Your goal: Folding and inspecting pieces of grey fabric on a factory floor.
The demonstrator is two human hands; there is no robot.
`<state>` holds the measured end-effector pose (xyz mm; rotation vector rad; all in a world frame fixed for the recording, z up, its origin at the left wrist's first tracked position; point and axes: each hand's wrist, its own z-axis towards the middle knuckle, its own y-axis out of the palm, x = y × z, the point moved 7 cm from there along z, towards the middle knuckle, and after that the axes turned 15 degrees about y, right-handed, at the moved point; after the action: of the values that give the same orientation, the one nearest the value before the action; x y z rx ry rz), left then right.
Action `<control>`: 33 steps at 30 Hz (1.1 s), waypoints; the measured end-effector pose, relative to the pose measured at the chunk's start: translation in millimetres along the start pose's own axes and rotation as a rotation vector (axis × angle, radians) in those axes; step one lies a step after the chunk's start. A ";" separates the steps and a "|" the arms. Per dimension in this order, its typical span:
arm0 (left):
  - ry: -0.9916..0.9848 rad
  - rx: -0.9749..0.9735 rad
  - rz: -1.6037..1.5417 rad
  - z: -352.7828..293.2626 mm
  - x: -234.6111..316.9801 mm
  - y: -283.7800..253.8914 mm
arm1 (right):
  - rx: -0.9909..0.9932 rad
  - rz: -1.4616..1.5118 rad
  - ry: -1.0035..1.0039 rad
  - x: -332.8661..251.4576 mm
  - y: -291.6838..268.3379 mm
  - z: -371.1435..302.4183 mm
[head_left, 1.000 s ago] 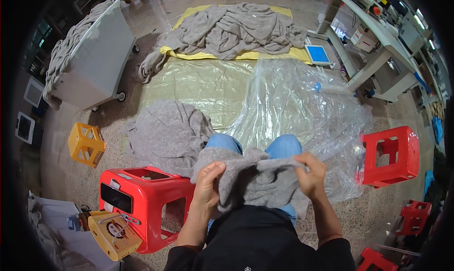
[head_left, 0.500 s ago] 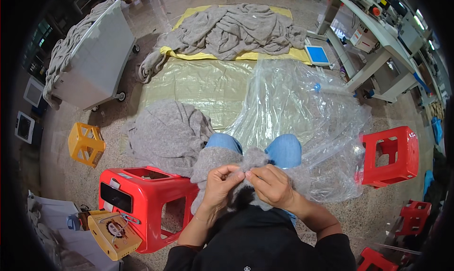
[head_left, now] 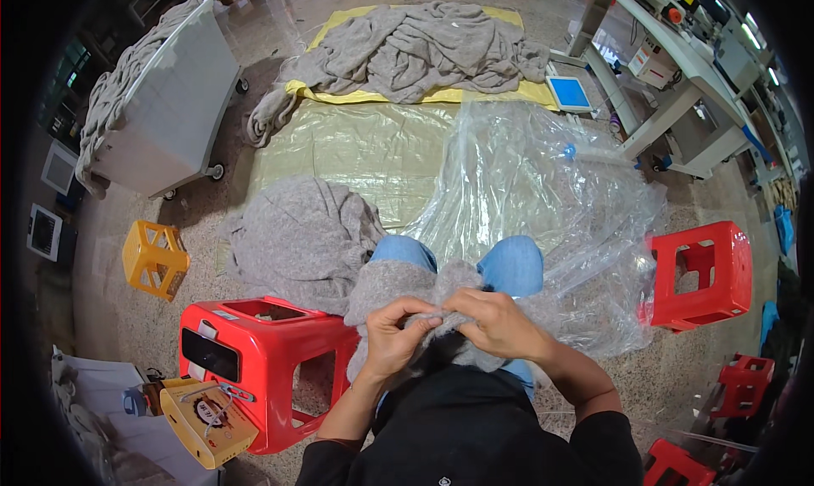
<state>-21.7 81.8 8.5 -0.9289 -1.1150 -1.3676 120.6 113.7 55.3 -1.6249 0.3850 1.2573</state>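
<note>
- Head view: you are sitting with a grey knitted cloth (head_left: 407, 291) lying across your lap, over both knees in blue jeans (head_left: 513, 264).
- Your left hand (head_left: 397, 333) is curling its fingers shut around a bunched fold of that cloth, thumb pressing on top.
- Your right hand (head_left: 496, 321) is sitting just at 3 o'clock of the left, touching it, with fingers bent closed and pinching the same fold.
- At 10 o'clock from your hands, a second heap of grey cloth (head_left: 301, 236) is lying on the floor, touching the red stool (head_left: 263, 359) that is standing at 8 o'clock beside your left forearm.
- At 1 o'clock, a large clear plastic bag (head_left: 543, 189) is spreading over the floor, reaching up to your right knee.
- At 12 o'clock, well apart, a big pile of grey cloth (head_left: 424, 53) is resting on a yellow sheet (head_left: 517, 92).
- At 3 o'clock, another red stool (head_left: 704, 274) is standing beside the bag.
- At 9 o'clock, a small yellow stool (head_left: 154, 259) is standing alone, and a white wheeled cart (head_left: 165, 113) draped with grey cloth is standing at 10 o'clock, far off.
</note>
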 end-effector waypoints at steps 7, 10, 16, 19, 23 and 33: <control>-0.002 -0.064 -0.076 3.1 4.6 -3.7 | -0.112 -0.100 -0.067 -1.1 10.5 -6.4; -0.054 -0.163 -0.029 4.5 0.5 -3.0 | -0.128 -0.075 -0.047 -0.4 10.8 -4.4; 0.025 -0.217 0.001 3.6 5.1 -0.5 | -0.096 -0.213 -0.150 -7.7 11.4 -8.6; -0.007 -0.135 0.026 -3.5 6.3 -0.9 | -0.081 -0.162 -0.172 -6.7 12.8 -12.1; 0.007 -0.119 0.013 -6.8 11.7 -0.1 | -0.282 0.258 0.101 14.6 18.4 -5.7; 0.506 0.084 0.422 -20.2 46.0 12.5 | 0.227 -0.048 -0.079 -19.9 13.4 -23.5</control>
<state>-12.9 50.8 49.0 -0.6555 -0.5465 -1.1079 115.3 81.8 64.6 -1.3809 0.4216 1.1921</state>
